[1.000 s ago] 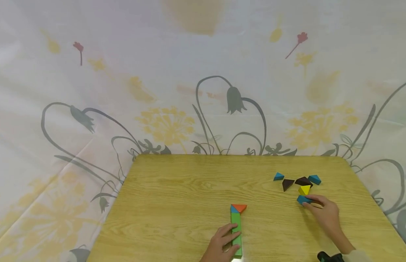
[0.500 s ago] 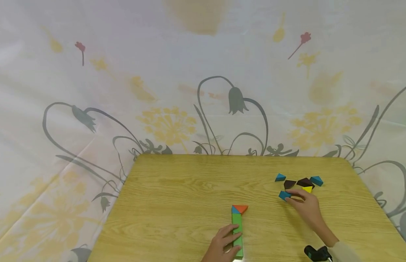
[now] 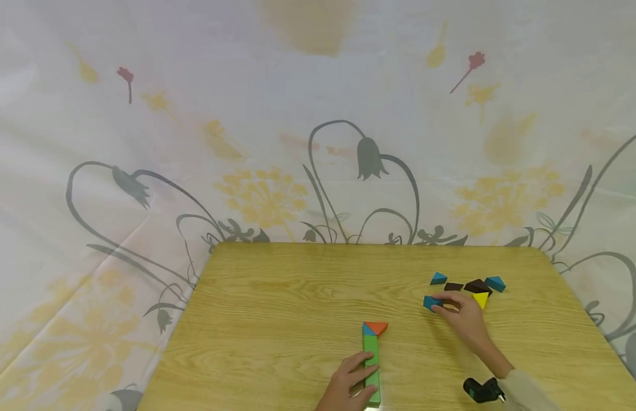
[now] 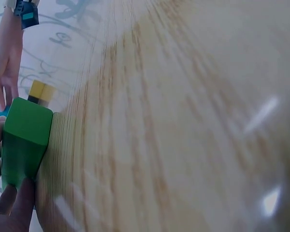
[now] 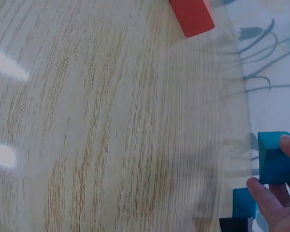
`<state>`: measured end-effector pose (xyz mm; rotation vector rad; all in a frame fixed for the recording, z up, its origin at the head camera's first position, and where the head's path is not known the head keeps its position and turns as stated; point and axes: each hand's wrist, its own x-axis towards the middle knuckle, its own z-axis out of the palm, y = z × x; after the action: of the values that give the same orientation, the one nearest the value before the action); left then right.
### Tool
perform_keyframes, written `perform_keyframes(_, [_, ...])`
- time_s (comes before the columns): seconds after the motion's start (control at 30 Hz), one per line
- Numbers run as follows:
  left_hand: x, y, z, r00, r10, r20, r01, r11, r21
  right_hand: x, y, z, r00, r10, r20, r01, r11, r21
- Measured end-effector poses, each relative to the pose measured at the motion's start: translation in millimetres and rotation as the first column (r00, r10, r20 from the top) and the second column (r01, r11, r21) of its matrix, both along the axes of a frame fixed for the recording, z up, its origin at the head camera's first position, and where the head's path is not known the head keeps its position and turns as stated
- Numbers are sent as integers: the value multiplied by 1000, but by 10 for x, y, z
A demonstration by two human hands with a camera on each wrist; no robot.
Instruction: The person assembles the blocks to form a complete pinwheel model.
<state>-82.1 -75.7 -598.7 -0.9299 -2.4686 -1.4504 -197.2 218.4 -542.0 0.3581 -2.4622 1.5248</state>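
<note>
A long green block (image 3: 371,345) lies on the table, and my left hand (image 3: 345,383) holds it with fingers and thumb. In the left wrist view, fingers (image 4: 20,203) press the side of the green block (image 4: 26,121). Against its far end sit a small blue triangular block (image 3: 368,329) and an orange triangular block (image 3: 379,327). My right hand (image 3: 466,321) pinches a blue block (image 3: 432,303) between thumb and fingers. The right wrist view shows this blue block (image 5: 276,162) with slanted faces.
Behind the right hand lie a blue triangular block (image 3: 438,278), two dark brown blocks (image 3: 477,286), another blue block (image 3: 495,283) and a yellow block (image 3: 481,299). A patterned cloth (image 3: 266,114) hangs behind the wooden table (image 3: 276,302). A dark device (image 3: 481,390) is at the right wrist.
My right hand has moved left with the blue block, away from beside the yellow block. The left hand stays in place on the green block.
</note>
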Motion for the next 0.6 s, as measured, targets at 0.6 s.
perform_keyframes(0.6, [0, 0, 25, 1000, 2, 7, -2, 1000, 1, 78, -337, 323, 1000, 20, 17, -20, 1000, -24])
